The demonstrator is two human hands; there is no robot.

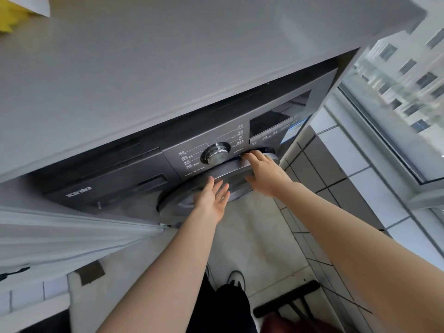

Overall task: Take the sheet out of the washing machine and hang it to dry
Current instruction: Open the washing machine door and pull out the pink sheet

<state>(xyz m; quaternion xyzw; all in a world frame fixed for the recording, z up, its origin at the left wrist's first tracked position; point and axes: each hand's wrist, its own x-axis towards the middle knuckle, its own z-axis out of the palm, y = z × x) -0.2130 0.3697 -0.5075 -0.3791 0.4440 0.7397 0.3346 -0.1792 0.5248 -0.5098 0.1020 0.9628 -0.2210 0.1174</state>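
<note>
upper left: a yellow item [9,18] lies on the grey table [144,68] that runs over the washer [115,186]. lower left: a pale cloth [60,236] stretches taut toward the door's left edge; whether it is the sheet or a curtain cannot be told. the sheet itself is not confirmed in view; judged to be inside the drum, behind the door [216,186], which appears closed or nearly so.

centre: left hand [211,203], fingers [211,182] straight and spread, lies flat against the door face, holding nothing. above it, the chrome dial [216,153] on the control panel.

right of centre: right hand [262,171], fingers straight and slightly apart, tips touching the door's upper rim by the panel; nothing gripped.

right: tiled wall [336,179] and window [396,92]. bottom: a shoe [236,281] on the floor and a dark rack [288,301] near the lower right.

assessment: the step in hand is the door; extraction not begun. a washed sheet should be damp, heavy for its bulk, limp, probably twisted and liable to drag on the floor. advise taking an edge or corner with one hand, gathering the mass with the other, and lifting it clear in a bundle before shaking out.
</note>
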